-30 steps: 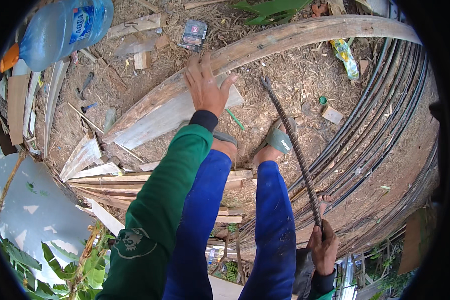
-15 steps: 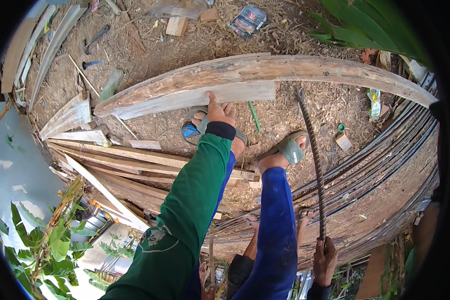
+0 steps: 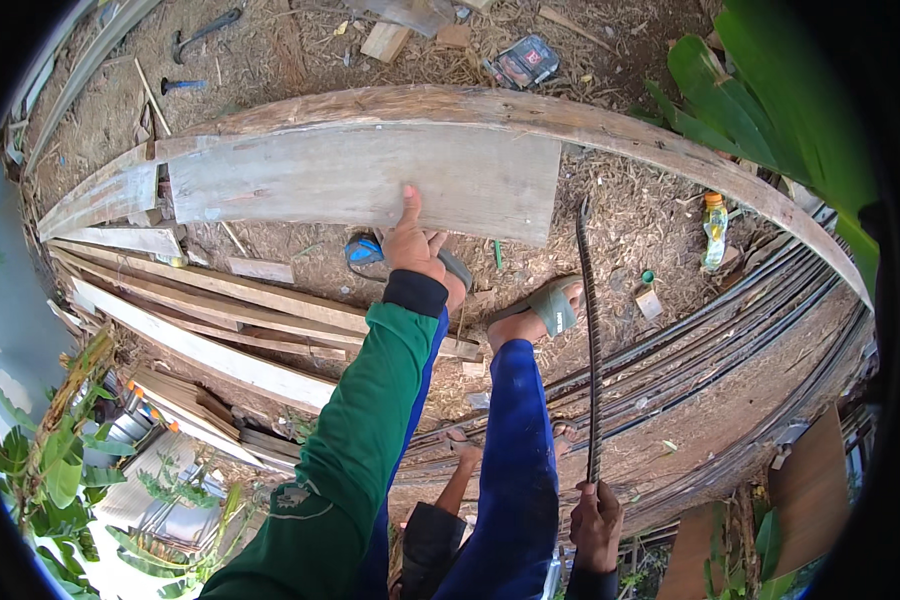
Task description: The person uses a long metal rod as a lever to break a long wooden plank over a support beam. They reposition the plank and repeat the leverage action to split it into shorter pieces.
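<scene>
A wide, pale wooden board [image 3: 280, 180] lies across the view in front of me, its broad face showing. My left hand [image 3: 415, 250] is closed on its near edge, thumb on the face and fingers partly hidden underneath. Along the board's far edge runs a long wooden beam [image 3: 450, 105], which reaches past it to the right. At the lower right, my right hand [image 3: 596, 520] grips the end of a ribbed steel bar [image 3: 589, 330]. The bar points away from me, its hooked tip just right of the board and apart from it.
Several planks [image 3: 220, 290] lie at the left. Long dark rods [image 3: 710, 320] stretch across the right. A hammer [image 3: 200, 35] and a blue-handled tool [image 3: 182, 86] lie beyond the beam. A plastic bottle [image 3: 715, 235] is at the right. A co-worker's dark sleeve [image 3: 432, 535] shows below.
The board has turned so that much more of its face shows, and the beam has tipped away from me. The bar's hooked tip now shows more clearly beside the board. The view has shifted slightly.
</scene>
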The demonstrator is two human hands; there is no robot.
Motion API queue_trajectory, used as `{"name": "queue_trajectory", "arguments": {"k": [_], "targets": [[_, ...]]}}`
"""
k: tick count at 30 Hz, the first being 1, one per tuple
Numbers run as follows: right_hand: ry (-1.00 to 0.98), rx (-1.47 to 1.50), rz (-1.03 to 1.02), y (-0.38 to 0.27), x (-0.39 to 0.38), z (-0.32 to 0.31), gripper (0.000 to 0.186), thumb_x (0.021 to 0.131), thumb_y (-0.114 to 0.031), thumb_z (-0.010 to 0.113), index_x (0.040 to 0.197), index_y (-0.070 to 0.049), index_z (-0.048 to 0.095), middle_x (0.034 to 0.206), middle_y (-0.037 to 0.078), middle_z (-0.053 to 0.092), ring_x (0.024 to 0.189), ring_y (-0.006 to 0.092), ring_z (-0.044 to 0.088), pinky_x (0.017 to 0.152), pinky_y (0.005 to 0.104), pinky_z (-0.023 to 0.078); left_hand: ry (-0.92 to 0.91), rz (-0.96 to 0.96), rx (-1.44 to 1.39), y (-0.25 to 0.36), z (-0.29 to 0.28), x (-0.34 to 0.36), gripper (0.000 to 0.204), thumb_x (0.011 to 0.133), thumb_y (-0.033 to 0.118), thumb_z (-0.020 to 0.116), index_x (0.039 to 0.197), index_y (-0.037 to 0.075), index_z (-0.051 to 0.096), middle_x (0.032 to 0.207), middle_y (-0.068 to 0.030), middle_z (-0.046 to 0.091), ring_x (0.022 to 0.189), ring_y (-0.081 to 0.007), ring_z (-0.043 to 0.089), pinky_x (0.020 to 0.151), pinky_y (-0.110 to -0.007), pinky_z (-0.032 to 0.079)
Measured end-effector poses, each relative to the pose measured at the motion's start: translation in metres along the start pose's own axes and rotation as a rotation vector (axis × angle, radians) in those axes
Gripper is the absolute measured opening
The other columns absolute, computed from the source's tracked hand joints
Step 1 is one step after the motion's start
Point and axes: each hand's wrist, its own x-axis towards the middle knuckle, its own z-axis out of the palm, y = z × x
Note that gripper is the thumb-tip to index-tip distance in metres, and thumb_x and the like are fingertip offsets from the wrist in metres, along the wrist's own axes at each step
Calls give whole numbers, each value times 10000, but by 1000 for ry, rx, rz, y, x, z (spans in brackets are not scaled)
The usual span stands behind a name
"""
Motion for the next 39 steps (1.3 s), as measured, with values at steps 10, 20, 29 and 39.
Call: {"name": "queue_trajectory", "arguments": {"k": [10, 20, 29, 39], "targets": [[-64, 81, -59, 38, -153, -58, 207, 1002, -288, 580, 978, -84, 603, 538, -70, 398, 438, 29, 356, 398, 209, 252, 219, 436, 38, 106, 75, -112, 307, 751, 161, 847, 705, -41, 621, 685, -36, 572, 565, -132, 454, 560, -360, 433], [68, 35, -267, 7, -240, -95, 152, 1005, -211, 568, 996, -61, 586, 608, -87, 427, 495, 8, 368, 442, 185, 284, 251, 255, 324, 117, 46, -99, 326, 759, 178, 823, 658, -52, 615, 655, -71, 614, 605, -157, 526, 569, -361, 416], [81, -95, -434, -75, -200, -52, 216, 985, -220, 589, 1023, -8, 603, 639, -82, 446, 527, 9, 379, 483, 194, 270, 422, 265, 715, 145, 129, -12, 372, 759, 278, 748, 835, -83, 700, 867, -281, 696, 852, -411, 691, 752, -448, 529], [74, -147, -918, -186, -197, -13, 273, 961, -301, 622, 913, -34, 594, 600, -19, 461, 492, 76, 400, 469, 249, 313, 443, 126, 617, 169, 146, -23, 279, 765, 229, 687, 818, -44, 703, 889, -288, 684, 873, -441, 676, 799, -509, 539]]}}
